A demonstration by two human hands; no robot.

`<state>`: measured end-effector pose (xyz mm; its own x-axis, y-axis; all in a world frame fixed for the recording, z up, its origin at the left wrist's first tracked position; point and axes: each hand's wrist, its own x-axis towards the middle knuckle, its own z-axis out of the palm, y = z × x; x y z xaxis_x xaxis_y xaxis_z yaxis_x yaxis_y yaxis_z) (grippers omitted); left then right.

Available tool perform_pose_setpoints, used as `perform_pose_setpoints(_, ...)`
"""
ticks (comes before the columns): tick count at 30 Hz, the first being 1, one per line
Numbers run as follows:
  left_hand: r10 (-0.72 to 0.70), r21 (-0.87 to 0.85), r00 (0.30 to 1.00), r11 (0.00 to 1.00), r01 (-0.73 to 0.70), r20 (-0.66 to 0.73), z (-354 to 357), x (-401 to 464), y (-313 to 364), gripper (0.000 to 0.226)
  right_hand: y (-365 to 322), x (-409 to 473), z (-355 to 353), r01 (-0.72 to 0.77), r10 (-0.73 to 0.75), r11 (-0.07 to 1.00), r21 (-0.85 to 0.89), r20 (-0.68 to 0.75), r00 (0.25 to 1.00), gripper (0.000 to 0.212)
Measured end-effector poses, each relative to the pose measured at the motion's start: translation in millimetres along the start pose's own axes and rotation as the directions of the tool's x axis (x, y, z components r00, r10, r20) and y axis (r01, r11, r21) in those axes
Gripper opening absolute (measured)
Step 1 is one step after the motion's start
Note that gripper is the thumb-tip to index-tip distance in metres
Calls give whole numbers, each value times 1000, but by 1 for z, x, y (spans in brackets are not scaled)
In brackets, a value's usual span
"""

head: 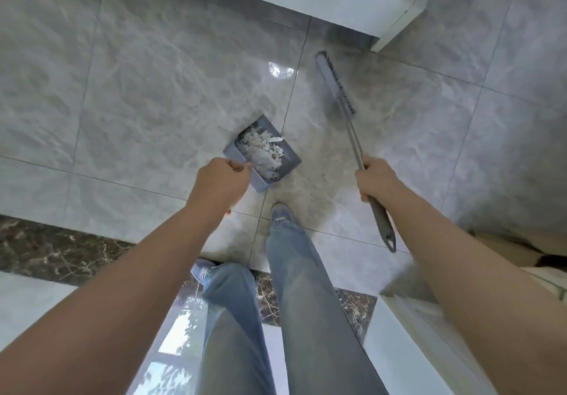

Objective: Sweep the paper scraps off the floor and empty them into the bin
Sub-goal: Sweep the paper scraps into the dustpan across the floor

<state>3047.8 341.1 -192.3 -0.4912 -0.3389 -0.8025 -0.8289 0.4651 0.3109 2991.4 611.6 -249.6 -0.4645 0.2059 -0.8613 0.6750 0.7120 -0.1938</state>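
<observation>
Left hand (222,181) fisted round handle of dustpan (262,153), pan kept level so paper scraps (264,149) stay inside; right hand (376,181) wrapped round broom (352,124) shaft, bristles angled clear of floor (153,87); bin not visible; emptying judged pending.

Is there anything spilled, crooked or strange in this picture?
Nothing stands out. The paper scraps lie inside the dustpan, held by the left hand; none shows on the floor. The right hand grips the broom.
</observation>
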Motion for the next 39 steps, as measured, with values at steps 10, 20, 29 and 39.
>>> perform_pose_setpoints(10,-25,12,1000,1000,25,13,-3,3,8,38,25,-37,62,-6,12,1000,-27,220,975,48)
perform_pose_setpoints(20,1,59,1000,998,-3,24,-5,3,12,35,-58,38,2,98,-101,965,-243,3,995,30)
perform_pose_setpoints(29,-8,73,1000,997,7,10,-9,-5,5,37,-50,17,11,38,5,976,-212,195,981,25)
perform_pose_setpoints(39,0,41,1000,999,1,-17,-4,0,4,42,-42,1,-21,80,-70,991,-107,94,993,36)
